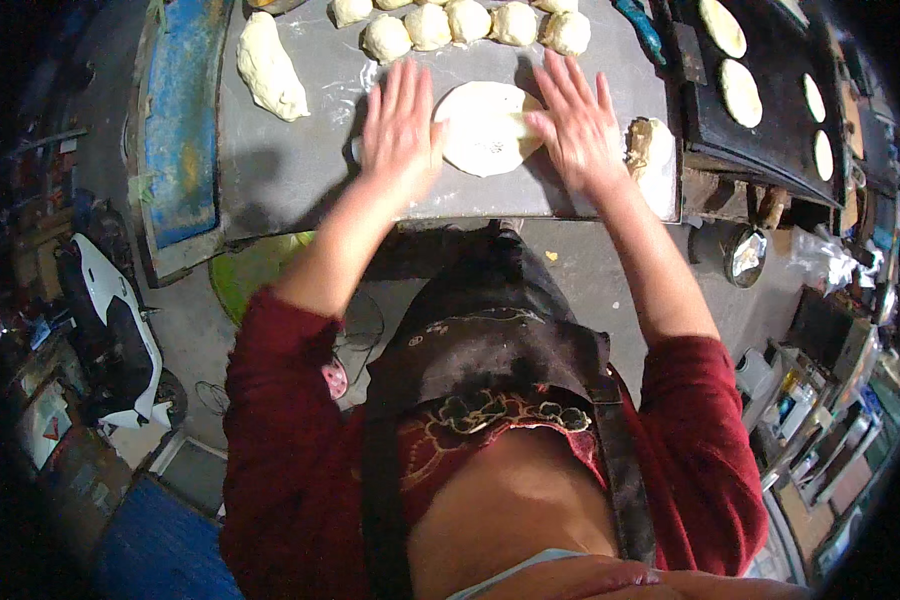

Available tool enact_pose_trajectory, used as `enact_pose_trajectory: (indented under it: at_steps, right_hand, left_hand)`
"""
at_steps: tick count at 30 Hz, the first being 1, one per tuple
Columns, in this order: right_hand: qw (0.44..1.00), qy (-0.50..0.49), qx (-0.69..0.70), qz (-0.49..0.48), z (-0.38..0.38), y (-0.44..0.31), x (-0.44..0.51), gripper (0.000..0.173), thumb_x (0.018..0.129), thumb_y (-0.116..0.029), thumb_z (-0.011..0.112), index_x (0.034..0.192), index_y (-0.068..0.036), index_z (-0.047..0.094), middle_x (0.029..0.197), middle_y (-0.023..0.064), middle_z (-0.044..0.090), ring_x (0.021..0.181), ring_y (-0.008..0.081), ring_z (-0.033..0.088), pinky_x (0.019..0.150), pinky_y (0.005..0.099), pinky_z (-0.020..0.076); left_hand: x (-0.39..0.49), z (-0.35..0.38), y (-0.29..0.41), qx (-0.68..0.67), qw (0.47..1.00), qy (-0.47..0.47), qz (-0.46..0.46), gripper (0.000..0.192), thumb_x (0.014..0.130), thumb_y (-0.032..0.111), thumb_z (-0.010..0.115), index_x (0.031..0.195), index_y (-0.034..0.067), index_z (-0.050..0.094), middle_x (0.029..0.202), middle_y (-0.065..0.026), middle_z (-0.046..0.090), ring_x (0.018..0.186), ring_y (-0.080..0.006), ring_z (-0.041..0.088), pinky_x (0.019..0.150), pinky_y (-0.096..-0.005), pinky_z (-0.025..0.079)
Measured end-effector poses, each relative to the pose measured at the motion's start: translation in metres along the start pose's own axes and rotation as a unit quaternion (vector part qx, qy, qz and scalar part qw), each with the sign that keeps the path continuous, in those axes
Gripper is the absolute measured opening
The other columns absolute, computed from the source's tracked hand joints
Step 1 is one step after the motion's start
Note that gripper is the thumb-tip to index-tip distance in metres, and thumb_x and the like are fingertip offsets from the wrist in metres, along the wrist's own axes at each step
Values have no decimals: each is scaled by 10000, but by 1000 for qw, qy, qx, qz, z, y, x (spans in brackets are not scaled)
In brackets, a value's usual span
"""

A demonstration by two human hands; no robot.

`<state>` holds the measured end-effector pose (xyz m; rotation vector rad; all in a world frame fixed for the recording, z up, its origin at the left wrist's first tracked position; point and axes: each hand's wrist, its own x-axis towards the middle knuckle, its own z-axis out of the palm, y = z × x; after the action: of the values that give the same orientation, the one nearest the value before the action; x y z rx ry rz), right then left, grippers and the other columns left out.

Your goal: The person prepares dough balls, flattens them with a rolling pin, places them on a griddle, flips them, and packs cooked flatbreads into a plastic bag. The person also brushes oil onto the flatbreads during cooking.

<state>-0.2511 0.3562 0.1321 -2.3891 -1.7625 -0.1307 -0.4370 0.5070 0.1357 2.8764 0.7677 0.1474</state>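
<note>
A flat round of dough [484, 146] lies on the grey worktop [292, 184] between my two hands. My left hand [401, 131] is palm down at its left edge, fingers stretched out and the thumb touching or nearly touching the dough. Against the right edge is my right hand [579, 131], palm down with fingers spread and the thumb over the rim. Neither hand visibly grips anything, though what is under the palms is hidden. Beyond my fingertips sit several dough balls [427, 28] in rows. A long dough piece [270, 69] rests at the far left.
On the right, a black griddle [784, 142] bears several flat dough rounds [740, 94]. A pale and brown lump [649, 146], its kind unclear, lies near my right wrist. A blue panel [180, 127] borders the worktop's left side. Below right is a round bin [746, 255].
</note>
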Motion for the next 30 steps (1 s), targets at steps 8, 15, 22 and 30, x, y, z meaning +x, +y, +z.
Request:
enact_pose_trajectory:
  at_steps: [8, 15, 22, 30]
  right_hand:
    - [974, 101, 199, 48, -18, -35, -107, 495, 715, -19, 628, 1196, -58, 517, 1097, 101, 565, 1043, 310, 510, 941, 440, 356]
    - [981, 39, 164, 100, -22, -11, -74, 404, 756, -50, 615, 1157, -54, 571, 999, 109, 580, 912, 294, 539, 809, 389, 445]
    - [984, 0, 128, 124, -23, -37, -75, 415, 729, -51, 611, 1140, -16, 559, 973, 144, 560, 914, 311, 537, 807, 416, 425]
    - [988, 14, 151, -34, -22, -45, -69, 455, 727, -107, 576, 1176, -45, 541, 1030, 90, 559, 995, 261, 509, 888, 426, 360]
  left_hand:
    - [-81, -11, 29, -162, 983, 27, 80, 454, 757, 24, 577, 1209, 42, 545, 1141, -119, 546, 1029, -290, 518, 890, -414, 385]
    - [65, 7, 43, -46, 976, 33, 210, 673, 888, 345, 500, 1406, -1, 247, 1488, -196, 174, 1384, -337, 152, 1108, -475, 153]
    - [22, 6, 37, -79, 981, 9, 180, 627, 883, 271, 482, 1397, -13, 264, 1468, -209, 219, 1378, -328, 180, 1110, -461, 152]
    - [-83, -21, 13, -141, 987, -28, 66, 549, 751, 21, 583, 1287, 33, 462, 1175, -152, 504, 1074, -336, 471, 923, -429, 391]
